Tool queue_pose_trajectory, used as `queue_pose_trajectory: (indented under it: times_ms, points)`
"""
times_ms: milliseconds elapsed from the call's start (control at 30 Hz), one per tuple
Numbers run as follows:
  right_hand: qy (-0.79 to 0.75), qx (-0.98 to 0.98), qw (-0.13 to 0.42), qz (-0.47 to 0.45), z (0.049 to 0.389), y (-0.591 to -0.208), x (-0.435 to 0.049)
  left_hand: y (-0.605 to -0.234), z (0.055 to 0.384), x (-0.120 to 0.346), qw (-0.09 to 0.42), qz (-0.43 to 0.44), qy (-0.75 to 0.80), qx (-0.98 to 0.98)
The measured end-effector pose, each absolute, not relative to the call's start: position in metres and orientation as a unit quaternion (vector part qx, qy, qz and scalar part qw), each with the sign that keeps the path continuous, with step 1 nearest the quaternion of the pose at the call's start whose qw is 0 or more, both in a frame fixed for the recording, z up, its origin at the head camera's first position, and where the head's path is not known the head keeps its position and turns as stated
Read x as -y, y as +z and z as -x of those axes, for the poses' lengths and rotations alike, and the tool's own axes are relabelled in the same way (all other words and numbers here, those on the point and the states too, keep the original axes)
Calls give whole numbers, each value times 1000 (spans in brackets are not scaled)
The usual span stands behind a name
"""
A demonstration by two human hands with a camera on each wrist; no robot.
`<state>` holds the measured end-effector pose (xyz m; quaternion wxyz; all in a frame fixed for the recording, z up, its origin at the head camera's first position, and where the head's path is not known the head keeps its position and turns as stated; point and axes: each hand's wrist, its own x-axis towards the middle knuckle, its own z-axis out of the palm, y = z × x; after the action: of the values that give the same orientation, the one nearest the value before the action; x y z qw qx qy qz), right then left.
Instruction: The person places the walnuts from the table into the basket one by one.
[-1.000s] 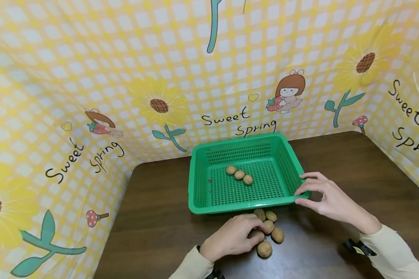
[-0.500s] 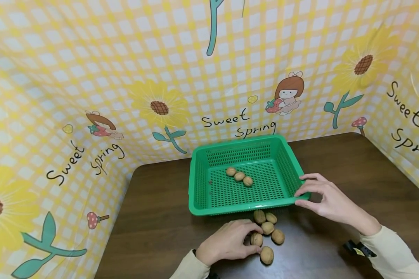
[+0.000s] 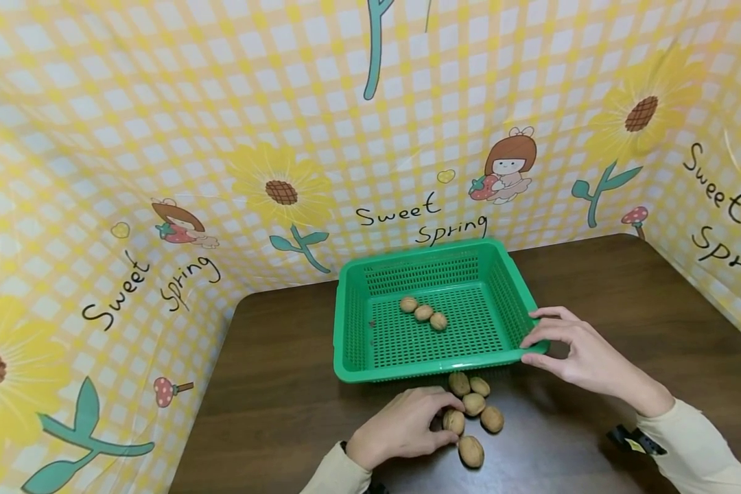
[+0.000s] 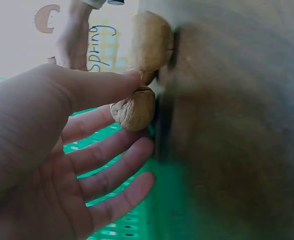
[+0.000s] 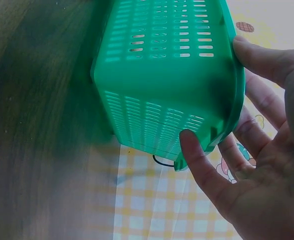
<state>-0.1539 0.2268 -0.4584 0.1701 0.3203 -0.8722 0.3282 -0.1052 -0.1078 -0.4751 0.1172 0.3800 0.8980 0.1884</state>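
At 7 o'clock from the basket, I have the left hand (image 3: pixel 404 424) low over the tabletop (image 3: pixel 272 363), its thumb and index finger pinching one walnut (image 3: pixel 453 422); I can't tell whether that nut touches the wood. The left wrist view shows me its other fingers loosely spread. The green basket (image 3: pixel 432 367) stands upright, and on its floor I count three walnuts (image 3: pixel 423 313) in a slanting row, pointing from 10 to 4 o'clock. Outside its near side I see five loose walnuts (image 3: pixel 492 418), lying at 12, 1, 2, 3 and 5 o'clock from the pinched one. Farthest right, at 4 o'clock on the basket, my right hand (image 3: pixel 577 353) grips the near right corner, thumb against the rim, a cream sleeve (image 3: pixel 694 446) behind it.
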Motion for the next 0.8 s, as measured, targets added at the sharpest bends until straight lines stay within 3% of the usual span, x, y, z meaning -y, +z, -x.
queue_pose_trajectory:
  times_ms: [333, 600, 800]
  points:
    - [332, 871, 171, -320, 154, -458, -226, -439, 110, 105, 137, -388, 160, -897]
    - [332, 869, 175, -323, 154, -458, -227, -399, 113, 95, 150, -443, 216, -857]
    - [331, 870, 172, -323, 154, -459, -228, -377, 125, 95, 143, -414, 243, -866]
